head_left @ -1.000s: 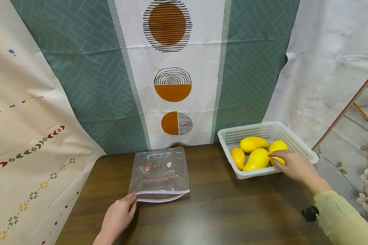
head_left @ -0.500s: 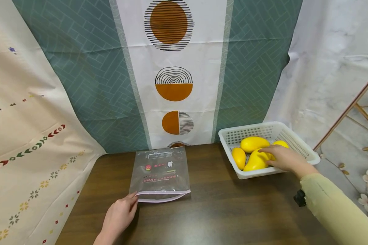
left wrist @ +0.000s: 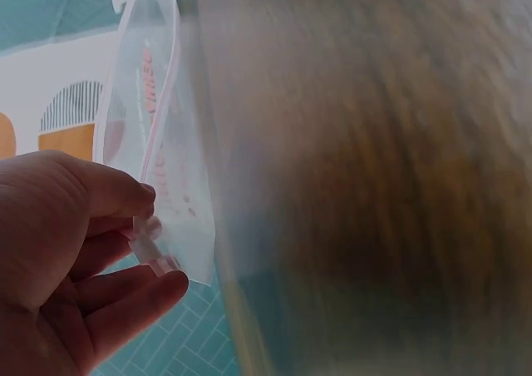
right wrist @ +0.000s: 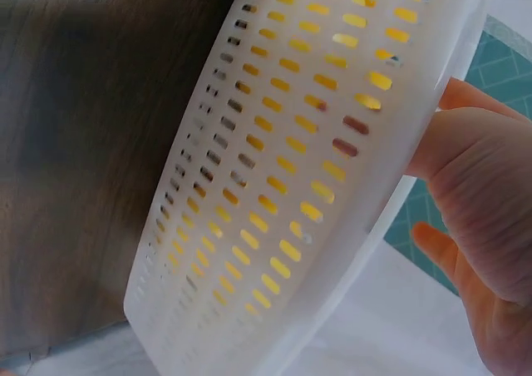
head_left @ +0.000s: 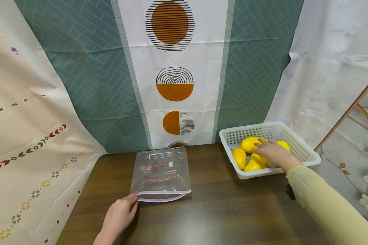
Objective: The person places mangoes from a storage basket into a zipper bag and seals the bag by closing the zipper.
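My left hand (head_left: 119,212) pinches the left end of the zip opening on a clear zip bag (head_left: 161,170), which lies flat with its mouth slightly parted. In the left wrist view, thumb and fingers hold the edge of the bag (left wrist: 189,193). Over a white perforated basket (head_left: 257,174), my right hand (head_left: 273,154) reaches with fingers spread above several yellow mangoes. The front mango (head_left: 255,164) is partly under the hand, and fingertips overlap the back mango (head_left: 249,144). The right wrist view has the basket's wall (right wrist: 332,235) hiding the fingertips; contact cannot be told.
A left mango (head_left: 239,158) and a right mango (head_left: 284,145) also lie in the basket. The dark wooden table (head_left: 217,211) runs back to a hanging patterned cloth (head_left: 199,85). A cream cloth (head_left: 33,136) hangs on the left.
My right hand has moved left and slightly farther back, from the right mango across the front one toward the back one, its fingers spreading. The left hand keeps its place on the bag.
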`<state>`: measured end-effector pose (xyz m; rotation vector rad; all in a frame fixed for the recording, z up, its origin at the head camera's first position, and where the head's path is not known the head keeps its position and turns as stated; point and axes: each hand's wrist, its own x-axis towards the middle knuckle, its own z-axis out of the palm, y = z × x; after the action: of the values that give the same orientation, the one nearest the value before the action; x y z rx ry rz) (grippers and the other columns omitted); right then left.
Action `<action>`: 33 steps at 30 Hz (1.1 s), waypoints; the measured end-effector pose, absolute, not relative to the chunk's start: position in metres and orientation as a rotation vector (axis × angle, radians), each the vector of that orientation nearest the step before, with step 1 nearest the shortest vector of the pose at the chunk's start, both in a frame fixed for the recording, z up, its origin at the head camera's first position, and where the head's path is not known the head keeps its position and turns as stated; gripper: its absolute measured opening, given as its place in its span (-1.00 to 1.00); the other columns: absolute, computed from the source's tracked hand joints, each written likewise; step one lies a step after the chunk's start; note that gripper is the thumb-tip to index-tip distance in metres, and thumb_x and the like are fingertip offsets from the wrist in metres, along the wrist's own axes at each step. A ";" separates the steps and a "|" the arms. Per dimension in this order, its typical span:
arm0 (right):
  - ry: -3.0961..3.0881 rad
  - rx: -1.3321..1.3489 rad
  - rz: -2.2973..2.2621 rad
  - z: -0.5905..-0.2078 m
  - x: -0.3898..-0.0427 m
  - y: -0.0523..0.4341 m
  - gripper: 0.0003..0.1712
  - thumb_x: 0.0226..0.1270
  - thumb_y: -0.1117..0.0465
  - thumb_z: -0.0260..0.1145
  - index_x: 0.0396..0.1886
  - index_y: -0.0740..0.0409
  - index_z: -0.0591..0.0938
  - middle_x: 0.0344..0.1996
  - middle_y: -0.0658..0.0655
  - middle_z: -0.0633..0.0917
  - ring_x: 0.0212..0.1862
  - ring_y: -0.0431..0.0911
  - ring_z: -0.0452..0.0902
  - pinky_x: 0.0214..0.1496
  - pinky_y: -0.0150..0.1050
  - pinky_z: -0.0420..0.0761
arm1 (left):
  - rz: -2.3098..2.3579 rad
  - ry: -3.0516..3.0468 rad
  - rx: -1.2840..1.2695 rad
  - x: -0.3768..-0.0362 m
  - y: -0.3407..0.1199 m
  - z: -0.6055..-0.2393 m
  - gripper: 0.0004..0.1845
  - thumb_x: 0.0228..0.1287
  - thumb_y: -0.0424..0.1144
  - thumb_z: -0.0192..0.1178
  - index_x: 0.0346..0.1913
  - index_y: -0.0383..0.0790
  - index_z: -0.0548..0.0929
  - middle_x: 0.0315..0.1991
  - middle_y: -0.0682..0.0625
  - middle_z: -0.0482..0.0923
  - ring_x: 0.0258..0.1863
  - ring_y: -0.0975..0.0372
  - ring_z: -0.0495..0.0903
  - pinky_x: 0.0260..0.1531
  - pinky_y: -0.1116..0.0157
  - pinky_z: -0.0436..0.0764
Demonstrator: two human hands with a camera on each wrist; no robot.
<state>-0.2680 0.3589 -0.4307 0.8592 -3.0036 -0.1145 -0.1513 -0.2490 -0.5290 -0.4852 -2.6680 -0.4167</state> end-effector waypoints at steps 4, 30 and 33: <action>-3.029 0.876 -0.107 -0.432 -0.269 0.357 -0.21 -0.03 0.54 0.64 0.29 0.09 0.73 0.31 0.36 0.66 0.42 0.46 0.42 0.31 0.52 0.43 | -0.436 -2.695 -0.472 -0.149 -0.249 -0.529 -0.80 0.17 -0.44 0.55 -0.12 -0.31 0.90 0.04 -0.10 0.82 -0.10 -0.02 0.84 -0.31 -0.01 0.78; -3.228 0.784 0.098 -0.446 -0.278 0.369 -0.30 0.17 0.62 0.37 0.23 -0.05 0.80 0.16 0.07 0.77 0.17 0.19 0.63 0.37 0.35 0.48 | -0.464 -2.713 -0.442 -0.155 -0.244 -0.530 -0.81 0.29 -0.36 0.50 -0.05 -0.29 0.89 0.04 -0.08 0.82 -0.09 -0.03 0.84 -0.27 -0.05 0.77; -3.236 0.755 0.116 -0.445 -0.276 0.367 -0.33 0.23 0.62 0.35 0.26 0.00 0.78 0.18 0.12 0.76 0.22 0.25 0.61 0.39 0.38 0.43 | -0.465 -2.708 -0.446 -0.156 -0.243 -0.530 -0.81 0.28 -0.36 0.51 -0.05 -0.28 0.89 0.04 -0.08 0.82 -0.07 -0.02 0.84 -0.23 -0.07 0.77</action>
<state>-0.2760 0.3668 -0.4451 0.7546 -3.2356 0.1161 -0.1558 -0.2431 -0.5300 -0.4460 -2.7079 -0.4646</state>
